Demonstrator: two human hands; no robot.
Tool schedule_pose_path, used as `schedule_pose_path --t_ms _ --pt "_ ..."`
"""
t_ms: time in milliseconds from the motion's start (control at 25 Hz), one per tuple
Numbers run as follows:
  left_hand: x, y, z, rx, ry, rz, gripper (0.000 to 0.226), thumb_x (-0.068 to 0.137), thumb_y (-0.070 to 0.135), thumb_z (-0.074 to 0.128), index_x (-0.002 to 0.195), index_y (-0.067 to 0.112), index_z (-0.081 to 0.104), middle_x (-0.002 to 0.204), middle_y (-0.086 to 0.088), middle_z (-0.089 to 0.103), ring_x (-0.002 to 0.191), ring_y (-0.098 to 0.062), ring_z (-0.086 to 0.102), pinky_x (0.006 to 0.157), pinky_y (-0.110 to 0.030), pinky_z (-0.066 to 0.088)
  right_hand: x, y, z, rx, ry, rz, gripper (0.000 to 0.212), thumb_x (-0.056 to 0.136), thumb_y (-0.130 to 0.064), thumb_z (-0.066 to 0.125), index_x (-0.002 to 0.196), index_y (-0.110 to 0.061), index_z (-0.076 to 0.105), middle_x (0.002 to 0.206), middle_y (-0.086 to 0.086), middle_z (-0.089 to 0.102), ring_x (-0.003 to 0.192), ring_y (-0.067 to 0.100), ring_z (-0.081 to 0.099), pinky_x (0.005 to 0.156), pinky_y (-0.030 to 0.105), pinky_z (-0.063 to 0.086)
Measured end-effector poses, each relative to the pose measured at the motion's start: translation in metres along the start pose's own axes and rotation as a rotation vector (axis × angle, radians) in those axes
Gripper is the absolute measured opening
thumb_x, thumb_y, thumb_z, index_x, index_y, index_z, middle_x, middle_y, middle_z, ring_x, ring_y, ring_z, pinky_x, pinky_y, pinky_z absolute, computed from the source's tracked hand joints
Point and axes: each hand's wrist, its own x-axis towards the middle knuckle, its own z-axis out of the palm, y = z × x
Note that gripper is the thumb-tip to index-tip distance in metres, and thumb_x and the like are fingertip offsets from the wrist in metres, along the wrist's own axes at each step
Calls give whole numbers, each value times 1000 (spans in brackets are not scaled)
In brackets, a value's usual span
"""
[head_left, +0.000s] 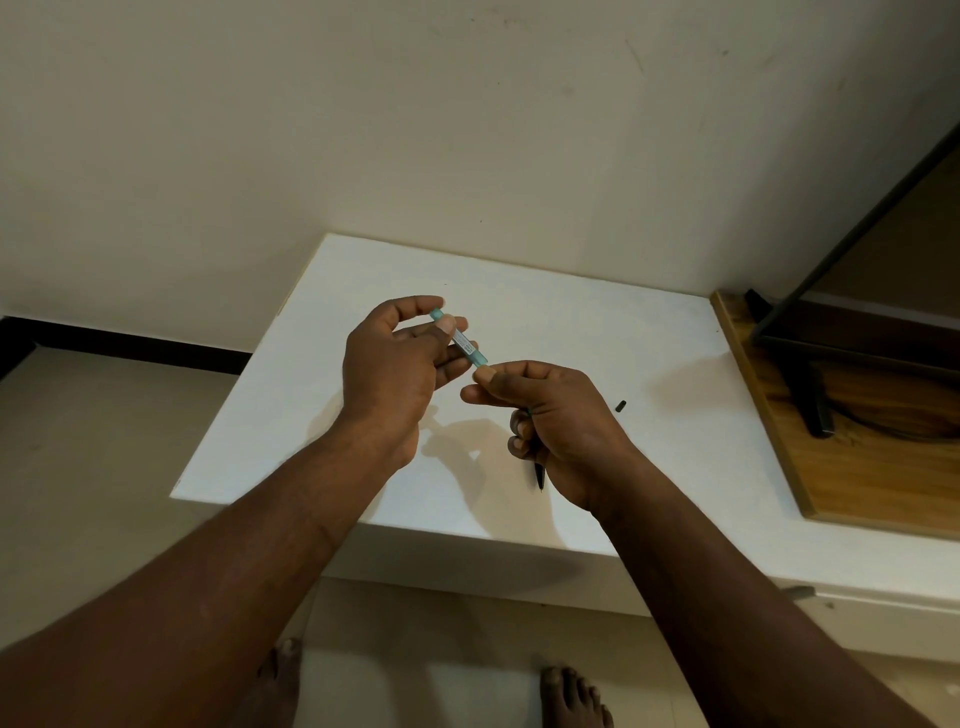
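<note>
I'm holding a slim teal plastic pen barrel with a white label (464, 340) in the air above the white worktop (571, 312), slanted from upper left down to lower right. My left hand (395, 364) is pinching its upper part, with the fingers (445, 325) clamped on it. My right hand (550, 415) is pinching the barrel's lower end between thumb and forefinger. Its other fingers are curling round a thin dark pointed pen piece (540, 475) that pokes out below the palm; I can't tell if it's a refill or a whole pen.

My judgement: I'm working on the barrel's lower end, either pulling a part off or fitting one on. Doing it well means steadying with the left hand, moving the right straight along the barrel's line without bending it, and not slackening the curl on the dark piece. Working over the worktop means anything loose lands there.

Counts:
- teal barrel: one
- dark pointed piece: one
- small black cap-like bit (621, 406) lying on the worktop, well right of my hands: one
- wooden board (857, 467): one
- black stand (810, 395) on it: one
</note>
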Motion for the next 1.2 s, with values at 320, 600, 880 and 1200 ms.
schedule_pose_path --t_ms 320,600,880,1200 --pt "2 1 -1 -15 3 26 28 101 6 63 127 16 68 109 -8 80 90 -21 80 75 -30 65 2 2 1 -7 -9 2 12 96 -22 76 101 -11 80 95 6 85 57 13 32 49 21 40" --pt "2 0 -2 -9 -2 45 31 102 6 63 130 16 69 111 -7 80 94 -21 80 76 -29 64 2 4 0 0 -12 1 9 96 -21 76 99 -13 80 96 6 85 57 13 33 49 21 41" --pt "2 0 -2 -7 -8 42 29 102 6 63 128 18 70 108 -4 80 94 -20 80 73 -26 63 2 3 0 1 -10 -4 11 98 -22 75 102 -13 80 97 6 85 57 13 33 51 21 42" --pt "0 -1 0 29 1 42 27 101 7 64 123 19 72 108 -2 79 95 -20 79 71 -24 63 1 1 0 -14 6 -6 13 99 -21 74 104 -11 80 96 5 85 55 12 34 50 21 42"
